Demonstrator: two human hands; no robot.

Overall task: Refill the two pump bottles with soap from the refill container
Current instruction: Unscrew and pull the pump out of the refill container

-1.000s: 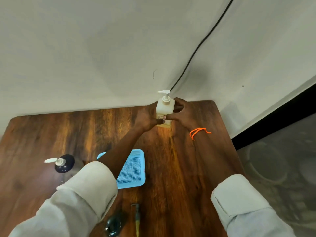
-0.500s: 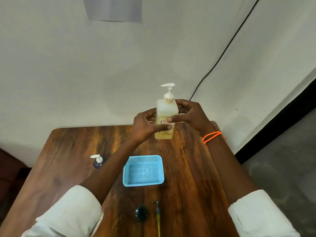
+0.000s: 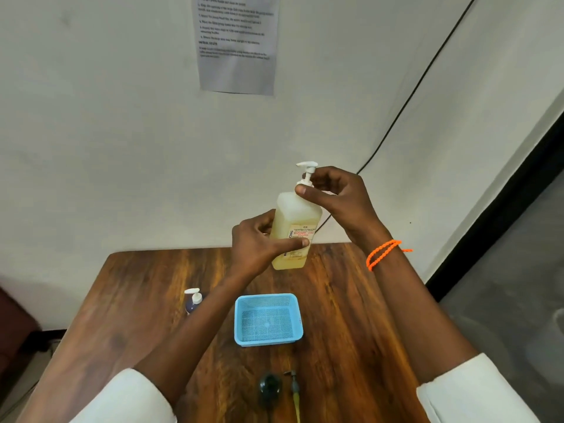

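The refill container [image 3: 293,221], a tall pale bottle of yellowish soap with a white pump top and a paper label, is held upright in the air above the far end of the wooden table [image 3: 341,300]. My left hand [image 3: 259,239] grips its body from the left, thumb across the label. My right hand [image 3: 338,196] pinches the pump collar at its neck. A small dark pump bottle [image 3: 193,301] with a white pump stands at the left of the table. A dark open bottle [image 3: 269,387] sits near the front edge, with a loose pump head and its tube [image 3: 294,392] lying beside it.
A light blue mesh basket [image 3: 268,340] sits in the middle of the table. A printed sheet [image 3: 237,44] hangs on the white wall behind, and a black cable [image 3: 409,96] runs down the wall. Grey floor lies to the right.
Both hands lifted the refill container off the far end of the table. My right hand moved from the bottle's body up to the pump neck. The view tilted upward.
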